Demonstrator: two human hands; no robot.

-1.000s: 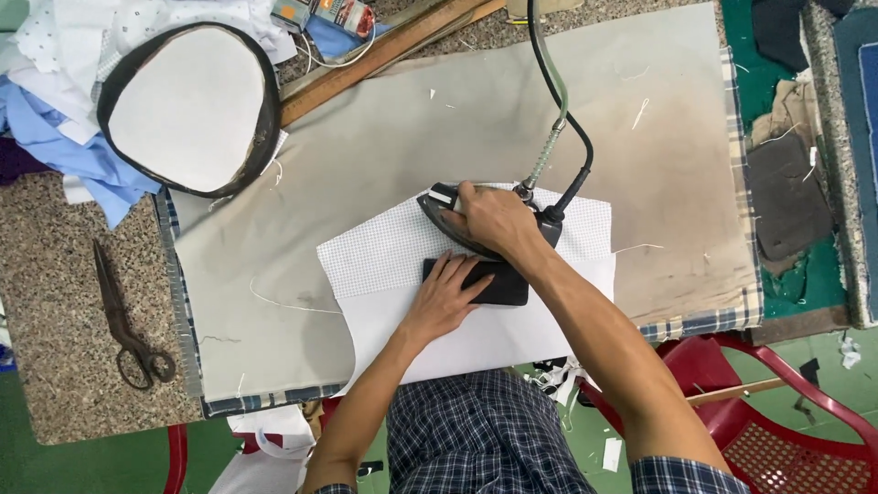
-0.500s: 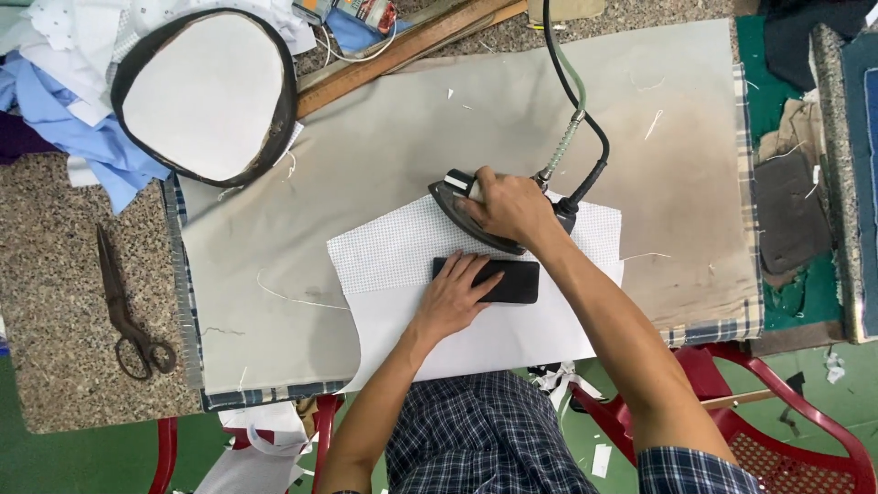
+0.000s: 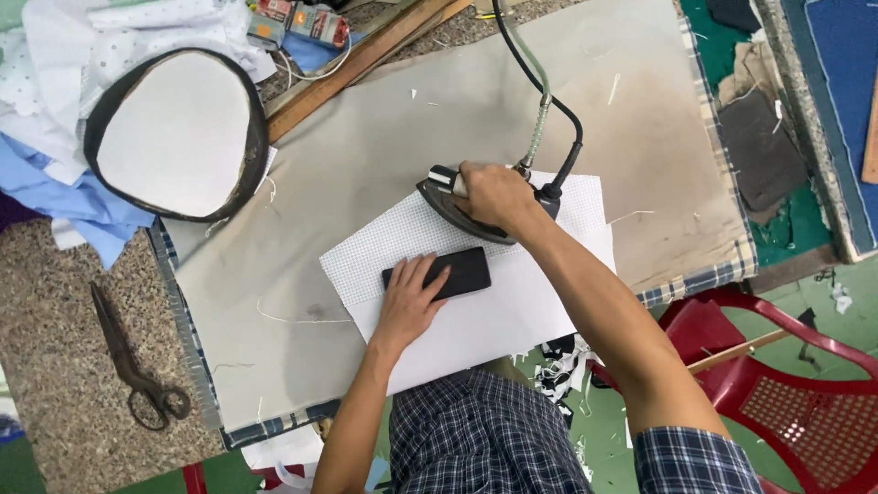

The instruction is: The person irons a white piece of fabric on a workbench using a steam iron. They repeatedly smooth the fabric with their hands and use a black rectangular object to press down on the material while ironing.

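Speckled stone counter [image 3: 55,366], grey pad [image 3: 366,137] with a plaid edge laid over it, green floor below.

Change vs a second ago: the black block [image 3: 437,273] had slid toward 9 o'clock along the fold, and the left hand [image 3: 409,302] went with it. Before, the block sat right under the iron [image 3: 471,206]; now its right end was just clear of the sole at roughly 7 o'clock. The iron barely moved. Read: pressing was working leftward along the fold line, with the block leading.

Grips:
- Right hand [image 3: 494,194] clenched round the iron's handle, sole flat on the checked cloth [image 3: 393,242].
- Left hand flat, fingers spread, pressing the block down. No pinch.

Work piece: checked cloth with white paper [image 3: 494,320] beneath it, at the near edge of the pad, roughly centre of view, sticking out over the edge toward the person.

Around:
- Hose [image 3: 535,91] ran from the iron's heel off to 12 o'clock, hanging over the pad.
- Oval white form [image 3: 174,119] with a dark rim at 10 o'clock, lying on piled shirts [image 3: 55,183].
- Wooden ruler [image 3: 366,59] at 11 o'clock.
- Scissors [image 3: 128,361] at 8 o'clock, well apart from the work.
- Red chair [image 3: 786,402] at 4 o'clock.

In the way: nothing on the cloth left of the block. Loose threads [image 3: 293,318] on the pad near the cloth's left corner.
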